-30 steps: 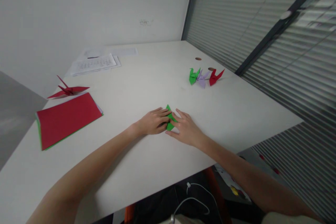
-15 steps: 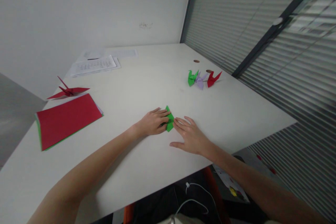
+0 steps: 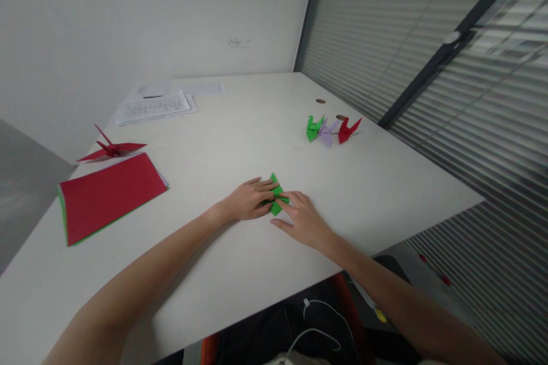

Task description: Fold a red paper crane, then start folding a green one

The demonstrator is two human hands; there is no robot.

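Note:
A small piece of folded green paper (image 3: 276,208) lies flat on the white table between my two hands. My left hand (image 3: 252,199) rests over its left side, fingers bent onto it and pinning it to the tabletop. From the right, my right hand (image 3: 302,218) reaches onto the paper with its fingertips, its thumb held apart below. A narrow green flap shows by the right fingertips; whether they pinch it or only press on it is hard to see. Fingers of both hands cover part of the folds.
Folded paper cranes stand at the back right: green (image 3: 314,128), lilac (image 3: 327,133) and red (image 3: 347,130). To the left lies a stack of coloured sheets (image 3: 113,197), red on top, with a larger red crane (image 3: 112,149) behind it. Written papers (image 3: 154,106) lie farther back.
My right hand has moved left and its fingertips are now over the green paper, where a small flap sticks out. My left hand has stayed in place.

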